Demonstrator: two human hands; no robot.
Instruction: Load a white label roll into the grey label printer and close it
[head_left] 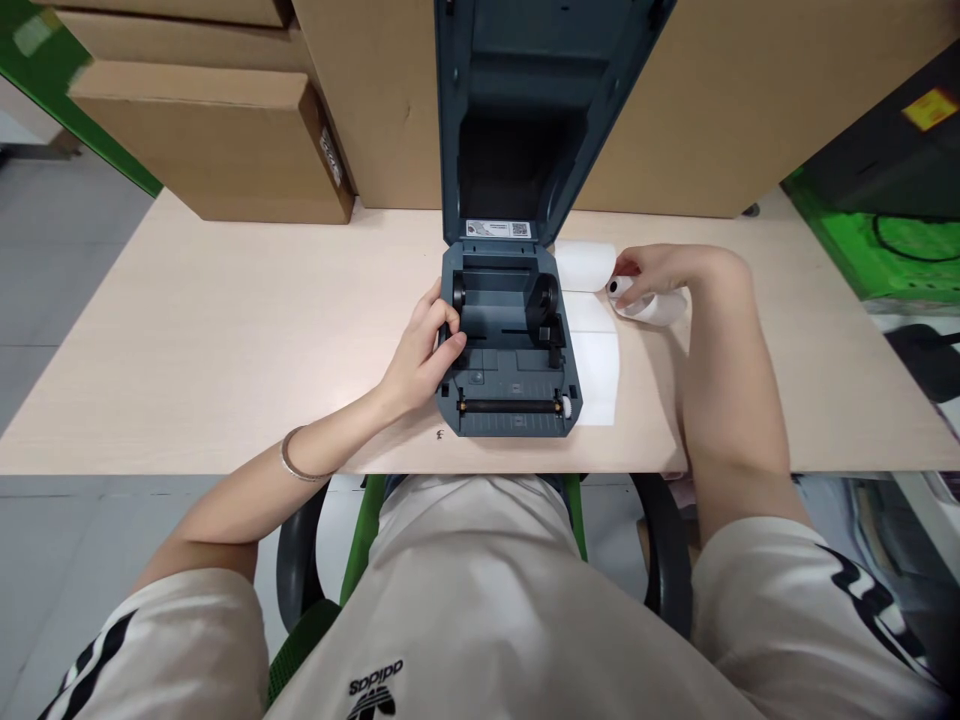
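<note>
A dark blue-grey label printer (499,360) stands on the table with its lid (540,70) raised. Its inside shows two black roll holders and a black roller (510,407) at the front; no roll sits between the holders. My left hand (426,350) grips the printer's left side wall, thumb over the rim. To the printer's right, my right hand (651,275) has its fingers closed around a small white paper roll (660,309) with a dark hole at its end. Beside it lies a wider white label roll (585,266), with a strip of white labels (598,375) stretching toward the front edge.
Behind the printer stand large cardboard boxes (390,110), with a flatter carton (202,150) at the back left. A black case (892,140) and a green box (900,250) are at the far right. The table's front edge (187,470) runs close to my body.
</note>
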